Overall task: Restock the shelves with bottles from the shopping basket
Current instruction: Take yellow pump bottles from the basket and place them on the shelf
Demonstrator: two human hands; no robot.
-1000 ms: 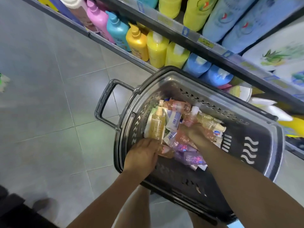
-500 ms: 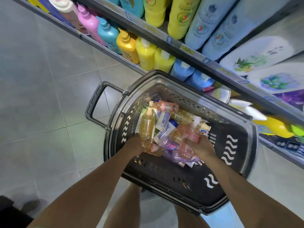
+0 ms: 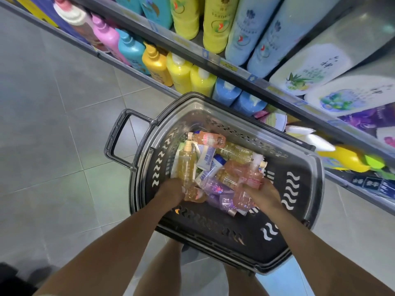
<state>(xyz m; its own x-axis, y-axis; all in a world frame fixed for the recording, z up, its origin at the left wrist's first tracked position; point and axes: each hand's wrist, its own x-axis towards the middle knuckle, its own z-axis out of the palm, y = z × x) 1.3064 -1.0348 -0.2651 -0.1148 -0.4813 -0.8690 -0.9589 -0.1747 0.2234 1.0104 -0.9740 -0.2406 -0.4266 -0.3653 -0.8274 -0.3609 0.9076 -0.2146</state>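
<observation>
Both hands were seen inside the shopping basket (image 3: pixel 303 201), in the lower centre of the frame. The left hand (image 3: pixel 171 192) was closed around a small peach bottle (image 3: pixel 195 195) at the near edge of the pile. Its fingers were curled under the bottle and mostly hidden. The right hand (image 3: pixel 265 194) was clamped on a pink pump bottle (image 3: pixel 251 178). A paler pink bottle (image 3: pixel 242 198) lay against the same hand, but it could not be told whether this one was gripped too. The other bottles and tubes were heaped loosely on the basket floor, among them a tall amber pump bottle (image 3: pixel 187 163) at the left of the pile. The shelves (image 3: pixel 235 75) ran across the upper right of the frame and were filled with large bottles.

The step in hand was judged to be the taking of bottles out of the pile. Each bottle would best be lifted straight up, so that its neighbours are not dragged along. The grip should be kept on the body and not on the pump head, which may come loose. The smooth plastic was expected to slip easily, so a firm hold was advised. No bottles of this small kind were seen on the shelves in view, so their proper place could not be told.
</observation>
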